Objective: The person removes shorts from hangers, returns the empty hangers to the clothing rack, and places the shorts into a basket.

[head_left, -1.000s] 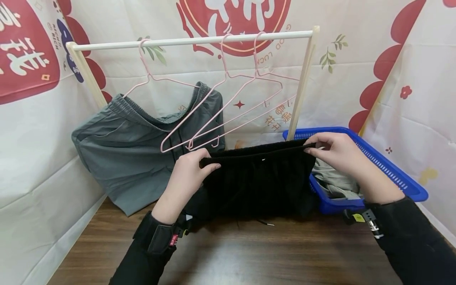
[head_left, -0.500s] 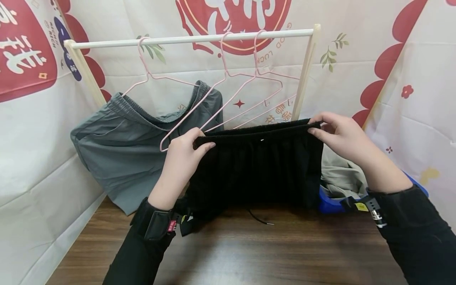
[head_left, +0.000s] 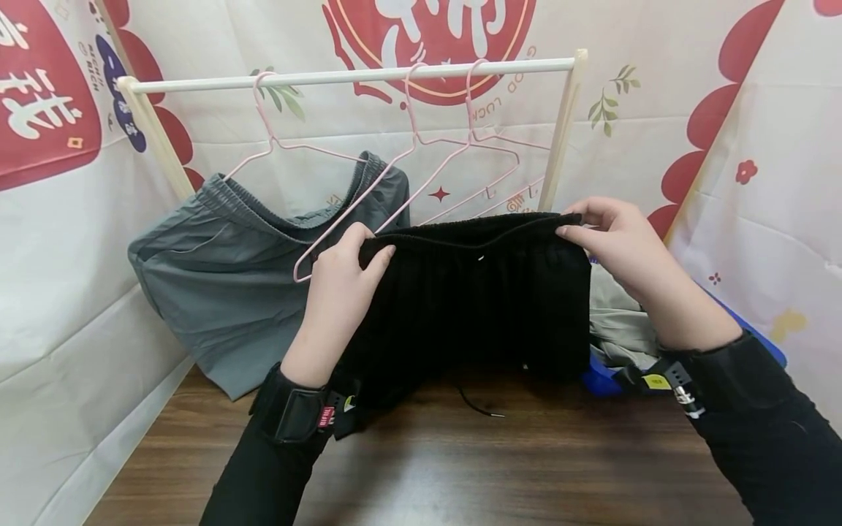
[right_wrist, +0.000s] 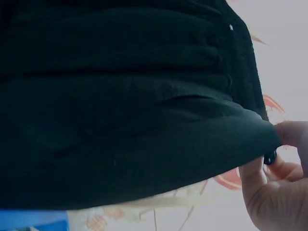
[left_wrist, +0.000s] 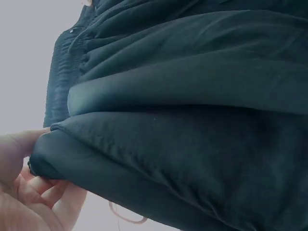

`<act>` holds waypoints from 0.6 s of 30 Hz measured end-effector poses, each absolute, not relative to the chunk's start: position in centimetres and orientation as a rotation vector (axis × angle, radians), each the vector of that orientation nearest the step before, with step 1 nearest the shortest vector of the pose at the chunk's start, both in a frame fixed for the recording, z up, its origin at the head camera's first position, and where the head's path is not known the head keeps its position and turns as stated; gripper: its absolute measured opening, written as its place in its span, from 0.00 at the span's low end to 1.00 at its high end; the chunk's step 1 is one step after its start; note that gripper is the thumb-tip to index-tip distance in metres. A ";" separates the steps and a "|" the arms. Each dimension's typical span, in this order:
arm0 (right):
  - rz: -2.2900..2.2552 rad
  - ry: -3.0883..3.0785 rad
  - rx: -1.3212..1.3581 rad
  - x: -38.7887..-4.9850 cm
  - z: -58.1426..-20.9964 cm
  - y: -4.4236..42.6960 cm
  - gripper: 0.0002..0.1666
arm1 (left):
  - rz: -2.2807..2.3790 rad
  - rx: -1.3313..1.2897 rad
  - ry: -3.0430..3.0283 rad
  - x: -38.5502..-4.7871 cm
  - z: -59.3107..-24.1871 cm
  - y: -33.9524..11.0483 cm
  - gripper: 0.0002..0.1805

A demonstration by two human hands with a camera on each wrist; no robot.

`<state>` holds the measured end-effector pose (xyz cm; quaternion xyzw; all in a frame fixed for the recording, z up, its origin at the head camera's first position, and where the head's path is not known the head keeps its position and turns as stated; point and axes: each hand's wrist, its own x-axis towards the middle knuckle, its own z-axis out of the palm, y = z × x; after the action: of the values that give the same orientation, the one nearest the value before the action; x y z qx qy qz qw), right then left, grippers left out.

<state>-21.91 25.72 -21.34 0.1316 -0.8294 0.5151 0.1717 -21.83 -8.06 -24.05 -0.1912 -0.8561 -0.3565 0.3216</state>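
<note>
Black shorts (head_left: 480,307) with a gathered elastic waistband hang between my two hands, above the table. The left hand (head_left: 342,285) pinches the waistband's left end between thumb and fingers; the left wrist view shows this hand (left_wrist: 36,178) at the cloth's lower left corner. At the waistband's other end, my right hand (head_left: 612,237) pinches the edge, and in the right wrist view its fingers (right_wrist: 252,180) lie behind the cloth. The waist opening gapes slightly. A drawstring (head_left: 479,405) dangles below. Behind the shorts, pink hangers (head_left: 411,175) hang partly covered.
A white rail (head_left: 355,76) on wooden posts holds several pink hangers. Grey shorts (head_left: 224,270) hang from the left one. At right, behind my right arm, a blue basket (head_left: 601,378) contains beige cloth (head_left: 618,314). The brown wooden table (head_left: 500,467) lies below, and printed cloth walls surround it.
Both hands have lifted the black shorts upward, so they cover more of the pink hangers. In the last half second, the right hand has come slightly left and the waistband has slackened.
</note>
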 end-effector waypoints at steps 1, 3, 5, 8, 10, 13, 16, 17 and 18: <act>1.538 -2.332 0.391 -22.0 -21.4 25.6 0.05 | -0.954 -0.496 -2.256 -21.8 -24.1 -8.0 0.10; 1.676 -2.286 0.420 -22.2 -21.6 25.4 0.03 | -0.981 -0.482 -2.270 -21.8 -24.2 -7.8 0.10; 1.753 -2.259 0.433 -22.3 -21.9 25.4 0.03 | -1.009 -0.465 -2.274 -21.8 -24.4 -7.7 0.10; 1.860 -2.221 0.440 -22.5 -22.2 25.4 0.04 | -1.044 -0.437 -2.273 -21.8 -24.6 -7.8 0.10; 1.917 -2.209 0.449 -22.6 -22.3 25.5 0.03 | -1.065 -0.425 -2.277 -21.9 -24.8 -7.8 0.10; 2.012 -2.191 0.446 -22.6 -22.4 25.5 0.04 | -1.088 -0.414 -2.301 -21.9 -24.9 -7.8 0.09; 2.118 -2.176 0.416 -22.5 -22.4 25.5 0.06 | -1.104 -0.404 -2.332 -21.8 -24.9 -7.7 0.10; 2.155 -2.172 0.402 -22.5 -22.4 25.5 0.07 | -1.110 -0.401 -2.342 -21.8 -25.0 -7.6 0.11; 2.205 -2.161 0.393 -22.6 -22.5 25.5 0.07 | -1.111 -0.397 -2.351 -21.8 -25.1 -7.5 0.12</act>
<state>-22.55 25.52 -22.49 0.1263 -0.6943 0.7084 0.0145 -21.78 -7.55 -25.06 -0.1462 -0.8648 -0.4086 0.2526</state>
